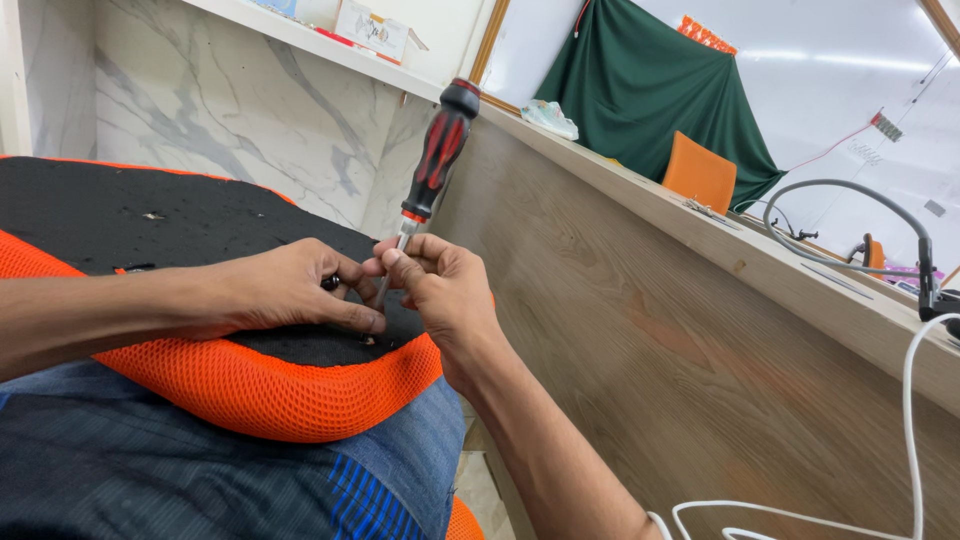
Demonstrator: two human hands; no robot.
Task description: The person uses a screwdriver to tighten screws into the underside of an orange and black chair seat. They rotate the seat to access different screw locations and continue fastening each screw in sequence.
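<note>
A seat cushion with an orange mesh rim (290, 385) and a black underside (150, 215) lies across my lap. A screwdriver (437, 155) with a black and red handle stands nearly upright over the black underside, tip down. My right hand (445, 290) pinches its metal shaft just under the handle. My left hand (285, 290) rests on the black surface beside the tip, fingers curled around a small dark part. The tip itself is hidden between my fingers.
A wood-grain panel (640, 330) runs along the right, topped by a ledge (720, 235). A marble wall (220, 100) stands behind. A white cable (905, 420) hangs at right, a green cloth (640, 85) and an orange chair back (700, 175) beyond.
</note>
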